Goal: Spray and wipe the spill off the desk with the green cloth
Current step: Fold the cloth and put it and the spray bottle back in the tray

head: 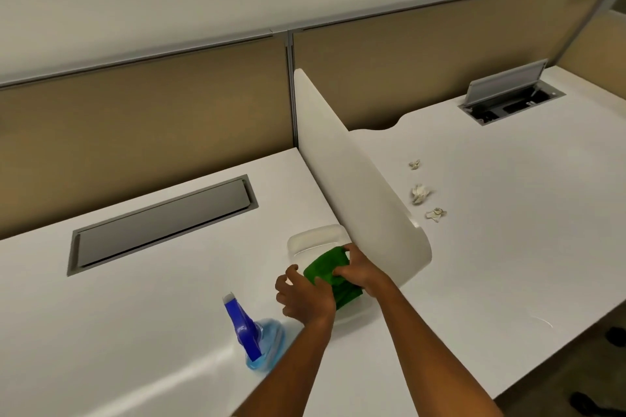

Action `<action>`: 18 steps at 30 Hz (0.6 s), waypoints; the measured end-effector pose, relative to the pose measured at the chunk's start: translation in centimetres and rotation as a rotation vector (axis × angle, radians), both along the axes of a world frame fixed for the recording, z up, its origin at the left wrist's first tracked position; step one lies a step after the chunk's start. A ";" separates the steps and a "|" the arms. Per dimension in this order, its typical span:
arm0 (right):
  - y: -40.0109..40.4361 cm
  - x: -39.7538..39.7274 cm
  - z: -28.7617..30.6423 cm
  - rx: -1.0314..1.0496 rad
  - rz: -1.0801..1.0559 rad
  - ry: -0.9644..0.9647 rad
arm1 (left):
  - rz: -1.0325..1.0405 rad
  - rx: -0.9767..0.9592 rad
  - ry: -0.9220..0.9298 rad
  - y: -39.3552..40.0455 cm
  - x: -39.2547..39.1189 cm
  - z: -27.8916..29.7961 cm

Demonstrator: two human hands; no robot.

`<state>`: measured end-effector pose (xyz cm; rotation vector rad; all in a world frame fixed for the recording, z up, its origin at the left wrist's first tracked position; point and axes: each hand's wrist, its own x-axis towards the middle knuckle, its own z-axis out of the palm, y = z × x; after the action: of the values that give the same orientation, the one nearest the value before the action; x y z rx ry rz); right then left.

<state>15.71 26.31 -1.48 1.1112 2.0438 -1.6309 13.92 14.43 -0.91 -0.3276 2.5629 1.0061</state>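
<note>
From the head camera, the green cloth (327,276) lies bunched in a clear plastic tray (313,239) on the white table (162,308), just beside a curved white divider (355,186). The right hand (360,269) is closed on the cloth, fingers pinching its folds. The left hand (305,298), at the cloth's 8 o'clock edge, touches it with curled, loosely open fingers. A blue spray bottle (252,332) stands at the tray's 7 o'clock. Three crumpled paper bits (420,194) lie beyond the divider at 1 o'clock.

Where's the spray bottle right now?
The spray bottle stands low in the head view on the left desk, just left of the left hand.
</note>
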 end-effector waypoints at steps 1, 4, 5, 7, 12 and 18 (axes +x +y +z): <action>-0.1 -0.2 0.0 0.004 0.023 -0.028 | 0.012 -0.005 -0.046 -0.1 0.0 -0.1; -0.5 -0.6 -0.1 0.006 0.066 -0.090 | 0.070 0.076 -0.202 -0.4 -0.3 -0.7; -0.7 -0.7 -0.2 0.002 0.075 -0.110 | 0.085 0.112 -0.246 -0.5 -0.3 -1.0; -1.2 -0.6 -0.7 0.000 0.088 -0.150 | 0.097 0.163 -0.305 -0.6 -0.2 -1.4; -2.3 0.0 -1.5 0.096 0.053 -0.200 | 0.077 0.195 -0.324 -0.7 -0.1 -1.8; -3.2 0.3 -0.8 0.338 0.098 -0.193 | 0.045 0.211 -0.313 -1.1 -0.2 -1.3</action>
<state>16.04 23.09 -2.25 1.1986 2.2549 -1.1103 13.73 13.30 -2.25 -0.4470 2.1587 1.1314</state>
